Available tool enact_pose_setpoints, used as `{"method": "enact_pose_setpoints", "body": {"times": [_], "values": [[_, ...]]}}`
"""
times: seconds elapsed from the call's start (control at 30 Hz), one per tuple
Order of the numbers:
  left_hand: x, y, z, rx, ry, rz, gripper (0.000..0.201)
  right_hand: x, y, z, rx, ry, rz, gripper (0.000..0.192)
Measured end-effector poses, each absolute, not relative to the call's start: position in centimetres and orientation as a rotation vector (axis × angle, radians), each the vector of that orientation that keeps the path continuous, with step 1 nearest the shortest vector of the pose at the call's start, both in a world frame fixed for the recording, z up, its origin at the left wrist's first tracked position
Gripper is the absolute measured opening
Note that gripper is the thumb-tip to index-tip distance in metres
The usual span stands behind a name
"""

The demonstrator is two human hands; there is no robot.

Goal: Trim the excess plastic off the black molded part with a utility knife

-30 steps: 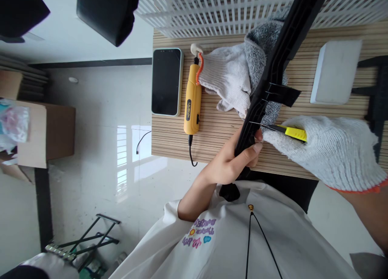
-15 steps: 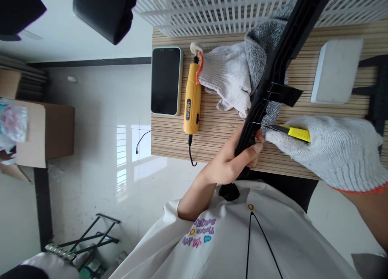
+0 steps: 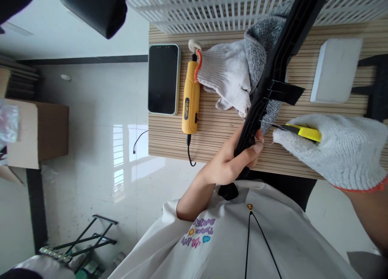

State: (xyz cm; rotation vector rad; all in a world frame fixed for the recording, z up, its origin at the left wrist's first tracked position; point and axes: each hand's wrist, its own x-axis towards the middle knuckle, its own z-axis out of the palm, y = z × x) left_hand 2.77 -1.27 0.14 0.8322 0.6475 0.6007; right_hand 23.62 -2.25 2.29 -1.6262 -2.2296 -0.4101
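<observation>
My bare left hand [image 3: 233,160] is wrapped round the lower end of a long black plastic part [image 3: 274,75], which slants up to the top edge of the view. A flat black tab [image 3: 287,92] sticks out from its right side. In a white knit glove, my right hand [image 3: 336,149] grips a yellow utility knife [image 3: 307,133]. Its thin blade points left toward the black part, close to its edge; whether the tip touches is too small to tell. Under the part lie a grey cloth [image 3: 262,38] and another white glove [image 3: 227,71].
A yellow rotary tool [image 3: 190,99] and a phone [image 3: 163,79] lie at the table's [image 3: 163,137] left. Along the back stands a white slatted basket [image 3: 212,8]. On the right are a white block [image 3: 336,71] and black calipers [image 3: 377,87]. A cardboard box [image 3: 53,129] sits on the floor.
My right hand has drawn the utility knife a little to the right, away from the black part. My left hand keeps its hold. The view has shifted slightly.
</observation>
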Motion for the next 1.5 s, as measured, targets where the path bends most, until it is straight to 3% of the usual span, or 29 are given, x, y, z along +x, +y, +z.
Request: {"method": "enact_pose_setpoints", "body": {"times": [0.17, 0.33, 0.6, 1.03, 1.5], "values": [[2.74, -1.29, 0.03, 0.873, 0.648, 0.619, 0.017, 23.31, -2.07, 2.21, -1.583, -2.253, -0.392, 0.066], [2.62, -1.24, -0.01, 0.888, 0.635, 0.613, 0.016, 23.25, -1.94, 2.28, -1.593, -2.250, -0.391, 0.056], [2.69, -1.25, 0.12, 0.876, 0.655, 0.616, 0.017, 23.07, -2.04, 2.54, -1.647, -2.230, -0.385, 0.056], [2.55, -0.98, 0.31, 0.888, 0.639, 0.593, 0.014, 22.72, -2.29, 2.47, -1.774, -2.196, -0.333, 0.070], [2.81, -1.26, 0.36, 0.834, 0.670, 0.615, 0.014, 22.77, -2.35, 2.34, -1.735, -2.205, -0.331, 0.073]]}}
